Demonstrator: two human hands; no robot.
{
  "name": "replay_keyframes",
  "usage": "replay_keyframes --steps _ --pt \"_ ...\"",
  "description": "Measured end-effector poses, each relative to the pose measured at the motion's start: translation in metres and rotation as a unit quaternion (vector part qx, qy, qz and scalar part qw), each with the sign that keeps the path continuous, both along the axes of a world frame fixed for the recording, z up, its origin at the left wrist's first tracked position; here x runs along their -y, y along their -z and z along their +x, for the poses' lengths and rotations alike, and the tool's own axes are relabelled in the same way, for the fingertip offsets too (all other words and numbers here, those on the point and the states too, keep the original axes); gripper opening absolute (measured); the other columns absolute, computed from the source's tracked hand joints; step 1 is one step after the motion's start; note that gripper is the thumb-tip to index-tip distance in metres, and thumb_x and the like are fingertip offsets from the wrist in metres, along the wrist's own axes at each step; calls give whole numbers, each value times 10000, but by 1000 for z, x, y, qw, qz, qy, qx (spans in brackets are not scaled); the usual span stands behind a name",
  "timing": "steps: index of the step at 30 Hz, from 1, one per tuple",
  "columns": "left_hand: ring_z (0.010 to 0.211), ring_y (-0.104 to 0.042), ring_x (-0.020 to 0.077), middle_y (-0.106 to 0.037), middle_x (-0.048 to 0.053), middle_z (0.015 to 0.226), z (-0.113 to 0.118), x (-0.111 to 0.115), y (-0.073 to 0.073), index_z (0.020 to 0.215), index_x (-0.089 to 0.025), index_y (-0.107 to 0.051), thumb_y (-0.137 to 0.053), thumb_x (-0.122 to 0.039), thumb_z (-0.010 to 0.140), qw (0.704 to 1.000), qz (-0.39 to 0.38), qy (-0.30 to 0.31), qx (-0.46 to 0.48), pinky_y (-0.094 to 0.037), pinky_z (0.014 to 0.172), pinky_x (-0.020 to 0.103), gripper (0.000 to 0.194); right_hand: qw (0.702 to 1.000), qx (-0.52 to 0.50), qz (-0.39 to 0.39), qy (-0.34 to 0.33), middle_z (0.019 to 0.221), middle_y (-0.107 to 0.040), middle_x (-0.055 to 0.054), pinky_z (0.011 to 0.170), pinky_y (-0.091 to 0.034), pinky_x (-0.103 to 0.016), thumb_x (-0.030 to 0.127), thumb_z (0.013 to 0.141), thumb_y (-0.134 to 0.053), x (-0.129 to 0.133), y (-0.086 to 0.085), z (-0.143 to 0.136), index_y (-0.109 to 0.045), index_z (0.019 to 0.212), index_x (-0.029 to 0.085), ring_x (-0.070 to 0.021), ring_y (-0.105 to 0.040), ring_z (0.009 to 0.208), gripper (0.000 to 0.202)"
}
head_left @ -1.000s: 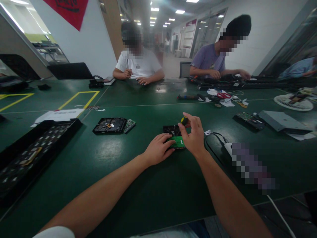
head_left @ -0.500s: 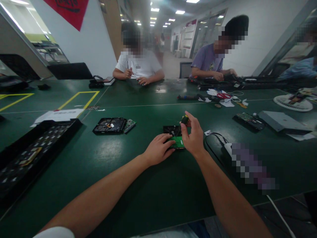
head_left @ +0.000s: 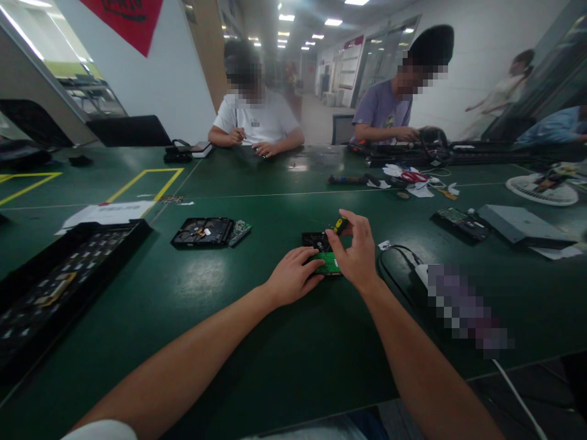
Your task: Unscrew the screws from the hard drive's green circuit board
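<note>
A hard drive with a black casing and a green circuit board lies on the green table in front of me. My left hand rests on its left side, fingers spread over the edge of the board. Above the drive's right side, my right hand grips a short black and yellow screwdriver by the handle, between thumb and fingers. The screwdriver's tip is too small to make out.
Another opened drive with a small board lies left. A long black tray is at far left. Right stand a cable, a drive and a grey metal box. Two people sit across the table.
My right thumb and fingers have shifted on the screwdriver, showing more of its yellow part. My left hand stays put. A walking person has appeared at the back right.
</note>
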State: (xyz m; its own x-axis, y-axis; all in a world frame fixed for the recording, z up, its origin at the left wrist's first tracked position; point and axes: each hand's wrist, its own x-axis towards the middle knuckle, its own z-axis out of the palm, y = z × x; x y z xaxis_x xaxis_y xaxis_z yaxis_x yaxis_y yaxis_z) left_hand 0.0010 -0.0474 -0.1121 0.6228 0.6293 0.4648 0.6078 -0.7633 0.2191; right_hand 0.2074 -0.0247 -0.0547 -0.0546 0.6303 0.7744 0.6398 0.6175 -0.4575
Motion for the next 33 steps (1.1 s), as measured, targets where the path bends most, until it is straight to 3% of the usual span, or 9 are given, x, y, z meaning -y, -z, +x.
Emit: replay_keyframes --steps 4,9,15,21,28,33 --pt "1395 -551 342 -603 160 1443 0 0 1 1323 -204 -673 -592 -420 1038 1000 0 -1 0 -486 1155 579 367 1000 4 4 8 1218 -625 -111 870 -618 -460 345 1008 -613 1 -3 0 -562 1429 279 -254 -650 1021 430" --pt "1392 -554 341 -597 168 1450 1 0 0 1332 -200 -671 -597 -418 1035 1000 1 0 -2 -483 1159 572 376 1000 2 -2 -16 1379 -616 -137 950 -607 -481 297 1041 -540 1 -1 0 -453 1539 262 -260 -657 1115 506" --pt "1391 -555 338 -601 169 1444 1 0 -1 1323 -188 -674 -586 -413 1042 1000 6 -1 -2 -490 1155 559 371 1000 1 10 11 1252 -641 -130 856 -626 -456 357 996 -635 0 -2 1 -563 1437 254 -267 -647 1070 459" --pt "1393 -554 342 -605 170 1440 1 0 -1 1336 -192 -667 -578 -421 1045 1000 4 0 0 -491 1153 566 381 1000 -1 6 -16 1392 -629 -135 946 -615 -483 295 1044 -543 -2 2 2 -448 1547 268 -260 -671 1122 513" --pt "1393 -554 342 -603 170 1444 1 -1 0 1332 -205 -666 -582 -419 1042 1000 0 5 7 -493 1144 578 370 1000 -8 22 15 1209 -623 -113 793 -654 -431 395 970 -695 0 -3 3 -600 1408 285 -251 -661 1013 461" --pt "1397 -548 340 -593 168 1455 0 -2 1 1342 -200 -661 -576 -424 1046 1000 2 2 -3 -488 1151 570 381 1000 7 6 -4 1304 -657 -124 909 -639 -479 310 1032 -567 -1 0 1 -480 1541 293 -255 -683 1054 516"
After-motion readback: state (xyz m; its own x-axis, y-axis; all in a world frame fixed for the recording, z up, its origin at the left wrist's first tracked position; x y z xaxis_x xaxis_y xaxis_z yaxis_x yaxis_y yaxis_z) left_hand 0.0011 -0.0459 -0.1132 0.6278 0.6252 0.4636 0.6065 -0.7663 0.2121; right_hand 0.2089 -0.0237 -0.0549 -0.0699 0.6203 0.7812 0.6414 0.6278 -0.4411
